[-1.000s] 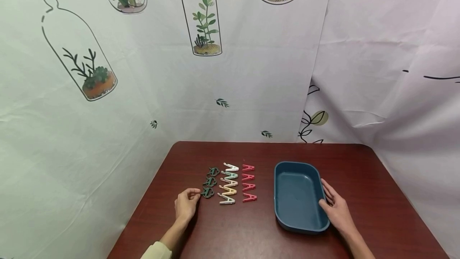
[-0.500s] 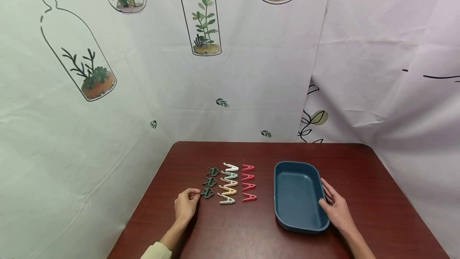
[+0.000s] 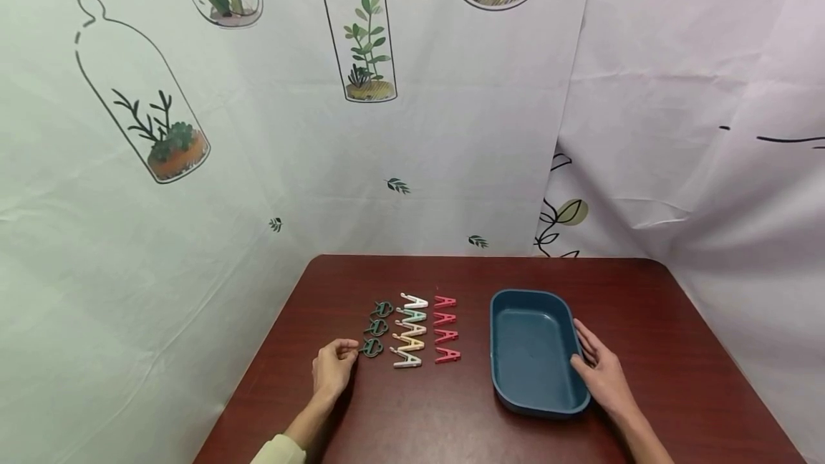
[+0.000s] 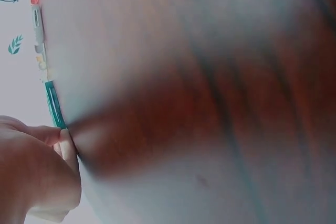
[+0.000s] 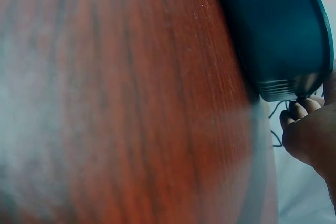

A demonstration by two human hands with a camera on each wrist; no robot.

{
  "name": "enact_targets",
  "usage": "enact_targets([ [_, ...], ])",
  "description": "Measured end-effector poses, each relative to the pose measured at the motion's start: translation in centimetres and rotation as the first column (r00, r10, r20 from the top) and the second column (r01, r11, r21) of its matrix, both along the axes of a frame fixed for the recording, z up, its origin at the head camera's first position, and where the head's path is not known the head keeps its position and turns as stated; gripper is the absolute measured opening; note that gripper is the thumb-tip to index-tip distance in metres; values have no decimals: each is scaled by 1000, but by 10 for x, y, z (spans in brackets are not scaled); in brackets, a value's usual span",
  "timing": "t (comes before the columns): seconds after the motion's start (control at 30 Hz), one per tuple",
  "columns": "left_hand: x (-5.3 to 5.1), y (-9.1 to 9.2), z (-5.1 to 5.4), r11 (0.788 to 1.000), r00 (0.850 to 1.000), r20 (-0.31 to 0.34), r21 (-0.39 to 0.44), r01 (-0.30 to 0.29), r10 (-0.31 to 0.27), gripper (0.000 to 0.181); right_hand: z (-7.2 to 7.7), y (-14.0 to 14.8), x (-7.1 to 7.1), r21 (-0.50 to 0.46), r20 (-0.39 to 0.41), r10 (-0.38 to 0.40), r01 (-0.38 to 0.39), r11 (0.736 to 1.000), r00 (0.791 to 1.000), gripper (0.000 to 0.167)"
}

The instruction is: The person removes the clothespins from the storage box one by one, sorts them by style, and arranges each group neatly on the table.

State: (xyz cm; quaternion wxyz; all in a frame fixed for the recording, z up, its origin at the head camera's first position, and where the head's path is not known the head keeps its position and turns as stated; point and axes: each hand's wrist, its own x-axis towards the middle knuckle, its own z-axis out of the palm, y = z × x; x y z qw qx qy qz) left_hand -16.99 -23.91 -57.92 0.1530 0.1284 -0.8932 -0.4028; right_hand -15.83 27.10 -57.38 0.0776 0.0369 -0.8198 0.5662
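Observation:
My left hand (image 3: 333, 369) pinches the tail of the nearest green clip (image 3: 372, 348), which lies on the table. In the left wrist view, thumb and fingertips meet at the end of this green clip (image 4: 54, 104). Two more green clips, the middle one (image 3: 377, 327) and the far one (image 3: 383, 308), lie in line beyond it. On the right, my right hand (image 3: 604, 378) grips the side of an empty blue plastic bin (image 3: 540, 408), thumb over the rim and fingers along the outer wall. The right wrist view shows the bin's outside (image 5: 281, 35) beside the fingers.
A column of pale clothespins (image 3: 409, 342) lies right of the green clips. Several red clothespins (image 3: 446, 336) form another column between these and the bin. All rest on a dark red-brown table (image 3: 438, 421), with a printed cloth (image 3: 464, 127) hanging behind its far edge.
Both hands stay in place, and the clips and clothespins lie as before. The head view has shifted very slightly.

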Motion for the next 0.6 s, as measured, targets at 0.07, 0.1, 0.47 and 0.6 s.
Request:
enact_targets([
  [0.07,0,-1,1,1000,1000,2,8,-1,1,10,0,-1,-1,0,-16,-2,2,1000,1000,68],
  [0.1,0,-2,2,1000,1000,1,10,-2,2,10,0,-2,-1,2,-26,-3,3,1000,1000,68],
  [0.47,-5,-11,20,1000,999,-48,-25,-17,16,15,-1,-3,-7,10,-66,-3,4,1000,998,65],
  [0.6,-12,-10,29,998,997,-81,-62,2,-7,14,-2,-4,-10,14,-94,0,2,1000,996,62],
])
